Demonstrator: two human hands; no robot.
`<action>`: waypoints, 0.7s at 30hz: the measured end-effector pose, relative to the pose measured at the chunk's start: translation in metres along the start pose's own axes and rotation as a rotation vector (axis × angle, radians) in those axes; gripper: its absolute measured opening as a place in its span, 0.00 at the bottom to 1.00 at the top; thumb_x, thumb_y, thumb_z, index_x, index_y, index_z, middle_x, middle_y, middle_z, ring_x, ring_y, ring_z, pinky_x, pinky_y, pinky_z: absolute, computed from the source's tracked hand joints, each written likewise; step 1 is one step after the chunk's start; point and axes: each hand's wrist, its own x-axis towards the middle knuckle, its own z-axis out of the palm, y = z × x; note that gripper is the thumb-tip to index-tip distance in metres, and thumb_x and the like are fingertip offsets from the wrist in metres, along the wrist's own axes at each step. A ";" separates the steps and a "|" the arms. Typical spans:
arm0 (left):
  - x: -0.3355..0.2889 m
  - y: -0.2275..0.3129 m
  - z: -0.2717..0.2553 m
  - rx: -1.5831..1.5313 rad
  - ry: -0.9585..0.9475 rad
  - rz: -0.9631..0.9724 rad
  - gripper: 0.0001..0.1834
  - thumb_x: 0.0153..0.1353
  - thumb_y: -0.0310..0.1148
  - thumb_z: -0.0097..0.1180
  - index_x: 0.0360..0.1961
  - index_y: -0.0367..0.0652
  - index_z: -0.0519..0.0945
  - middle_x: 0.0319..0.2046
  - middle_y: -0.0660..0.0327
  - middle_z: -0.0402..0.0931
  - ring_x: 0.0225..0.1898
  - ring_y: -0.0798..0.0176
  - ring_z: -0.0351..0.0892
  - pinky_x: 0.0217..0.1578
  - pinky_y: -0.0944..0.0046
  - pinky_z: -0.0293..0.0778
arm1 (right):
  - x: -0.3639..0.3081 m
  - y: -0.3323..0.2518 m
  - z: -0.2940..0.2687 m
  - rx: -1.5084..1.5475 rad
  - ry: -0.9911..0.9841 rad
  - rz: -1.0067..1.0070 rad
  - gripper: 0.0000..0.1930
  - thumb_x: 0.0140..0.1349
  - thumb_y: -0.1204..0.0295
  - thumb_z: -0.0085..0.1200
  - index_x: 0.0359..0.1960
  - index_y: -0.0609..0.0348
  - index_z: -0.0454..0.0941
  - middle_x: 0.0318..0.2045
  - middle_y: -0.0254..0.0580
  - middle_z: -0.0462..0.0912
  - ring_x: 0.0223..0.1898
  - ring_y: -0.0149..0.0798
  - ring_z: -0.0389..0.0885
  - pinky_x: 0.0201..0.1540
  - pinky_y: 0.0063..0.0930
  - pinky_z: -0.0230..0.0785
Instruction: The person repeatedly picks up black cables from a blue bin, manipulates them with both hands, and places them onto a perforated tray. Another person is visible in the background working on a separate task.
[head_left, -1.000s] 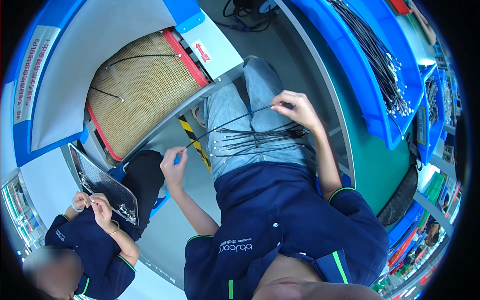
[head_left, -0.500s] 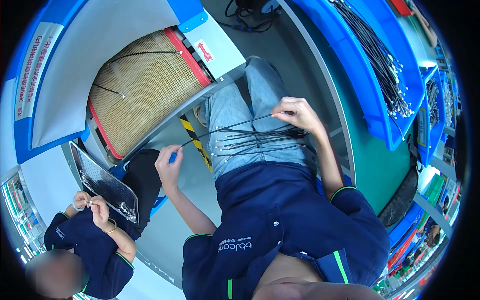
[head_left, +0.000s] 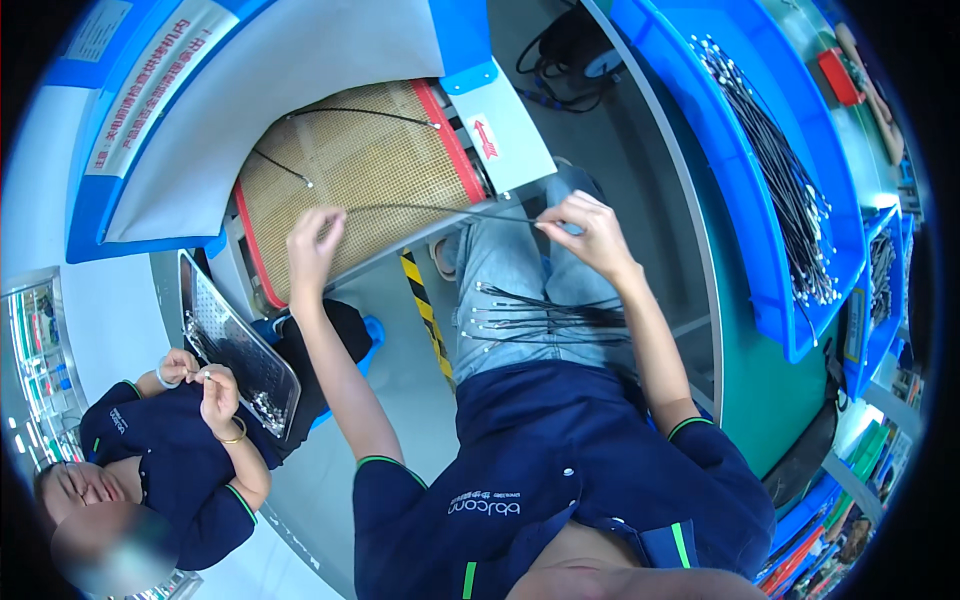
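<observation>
A thin black cable (head_left: 440,208) is stretched between my hands, crossing over the near part of a mesh conveyor belt (head_left: 350,165). My left hand (head_left: 312,248) has its fingertips at the far-left end of this cable, closed around it as far as I can see. My right hand (head_left: 590,232) pinches the other end between thumb and fingers, above my knees. Across my lap lies a bunch of similar black cables (head_left: 545,315), their small metal ends pointing left. Two more cables, an upper one (head_left: 365,111) and a shorter-looking one (head_left: 283,167), rest on the belt.
A white and blue machine hood (head_left: 300,60) covers the belt's far side. On the right, a blue bin (head_left: 740,180) of cables stands on a green tabletop (head_left: 740,340). At left, a co-worker (head_left: 170,450) handles something small beside a perforated metal tray (head_left: 240,350).
Both hands have carried the cable forward from over my lap; the left hand moved up and left, now over the belt's edge. The view has shifted, and the lap bunch stays put.
</observation>
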 end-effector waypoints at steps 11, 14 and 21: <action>0.098 -0.102 -0.007 -0.014 -0.140 -0.033 0.08 0.55 0.31 0.59 0.34 0.37 0.80 0.38 0.55 0.78 0.41 0.55 0.78 0.43 0.61 0.72 | 0.066 -0.017 0.093 -0.077 0.319 -0.022 0.06 0.47 0.73 0.64 0.28 0.55 0.81 0.26 0.35 0.78 0.34 0.40 0.76 0.41 0.34 0.70; 0.104 -0.119 0.004 0.043 -0.159 0.006 0.08 0.56 0.31 0.60 0.36 0.39 0.81 0.41 0.57 0.78 0.40 0.59 0.77 0.41 0.64 0.72 | 0.067 -0.014 0.102 -0.056 0.297 0.051 0.07 0.46 0.73 0.64 0.27 0.56 0.81 0.27 0.36 0.77 0.37 0.42 0.75 0.46 0.35 0.68; 0.112 -0.128 0.008 0.061 -0.185 -0.013 0.10 0.54 0.33 0.61 0.37 0.42 0.81 0.44 0.54 0.75 0.48 0.52 0.73 0.48 0.58 0.70 | 0.072 -0.020 0.102 -0.177 0.263 0.063 0.07 0.46 0.75 0.64 0.29 0.58 0.82 0.33 0.37 0.76 0.43 0.44 0.72 0.47 0.36 0.67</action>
